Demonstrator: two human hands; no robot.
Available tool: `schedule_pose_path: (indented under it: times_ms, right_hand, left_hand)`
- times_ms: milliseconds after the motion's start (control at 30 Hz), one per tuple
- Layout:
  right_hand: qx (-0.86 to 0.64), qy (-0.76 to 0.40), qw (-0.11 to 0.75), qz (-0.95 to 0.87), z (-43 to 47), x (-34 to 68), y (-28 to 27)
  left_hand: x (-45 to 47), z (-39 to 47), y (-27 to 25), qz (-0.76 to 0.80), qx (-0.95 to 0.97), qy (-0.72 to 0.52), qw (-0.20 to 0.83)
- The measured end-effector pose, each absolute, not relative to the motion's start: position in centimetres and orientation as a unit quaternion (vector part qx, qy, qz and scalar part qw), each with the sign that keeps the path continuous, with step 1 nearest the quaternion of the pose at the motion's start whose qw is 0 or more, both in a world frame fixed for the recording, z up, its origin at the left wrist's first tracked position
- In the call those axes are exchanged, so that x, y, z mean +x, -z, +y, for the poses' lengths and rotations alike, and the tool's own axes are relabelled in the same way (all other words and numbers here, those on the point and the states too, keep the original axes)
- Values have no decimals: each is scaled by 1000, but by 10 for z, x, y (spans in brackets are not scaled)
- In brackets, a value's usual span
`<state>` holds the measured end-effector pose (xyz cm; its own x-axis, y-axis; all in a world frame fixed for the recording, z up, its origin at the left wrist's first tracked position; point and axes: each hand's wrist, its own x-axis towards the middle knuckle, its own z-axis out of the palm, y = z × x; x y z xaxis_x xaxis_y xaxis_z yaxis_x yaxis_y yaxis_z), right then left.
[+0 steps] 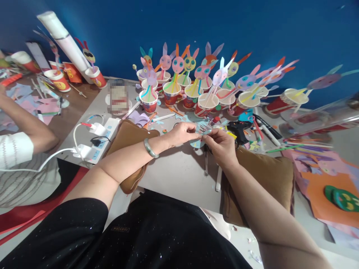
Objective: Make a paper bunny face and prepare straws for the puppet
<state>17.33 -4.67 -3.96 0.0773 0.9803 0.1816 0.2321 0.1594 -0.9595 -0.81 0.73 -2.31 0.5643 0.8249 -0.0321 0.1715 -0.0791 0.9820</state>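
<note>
Over the middle of the table, my two hands meet at the fingertips around a small piece of light blue paper point(206, 132). My right hand point(223, 146) pinches it between thumb and index finger. With its fingers curled, my left hand point(183, 133) reaches its index finger to the same paper; a bracelet point(150, 148) circles that wrist. More light blue paper point(196, 144) shows just below the fingertips. Whether the two parts are joined, I cannot tell. A black glue gun point(240, 130) lies just right of my right hand.
Red paper cups point(171, 98) holding rabbit-faced paper figures stand along the blue wall. Brown cushions point(260, 173) lie under both forearms. A power strip point(105, 140) with plugged cables is at left, near a co-worker's arm point(28, 119). Markers point(270, 134) and orange paper point(332, 190) lie right.
</note>
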Motion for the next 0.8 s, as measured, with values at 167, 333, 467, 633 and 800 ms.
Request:
schedule_pose_path:
  times_ms: [167,333,467,633,800]
  right_hand:
    - [-536,-63,492,-683,-49,186,42]
    - [-431,148,417,-786,-54,208,46]
    - [-408,143,362,-826,-58,216,47]
    - [-439,98,313,-836,-62,218,44]
    - [-426,130,310,-840,-62,219,44]
  left_hand:
    - [-15,14,33,371,799,-279,383]
    - [-24,18,28,394,863,-308,73]
    - [-25,18,24,317,883,-342,45]
    - [-23,13,21,265,891,-366,44]
    - [-25,12,18,221,893,-392,25]
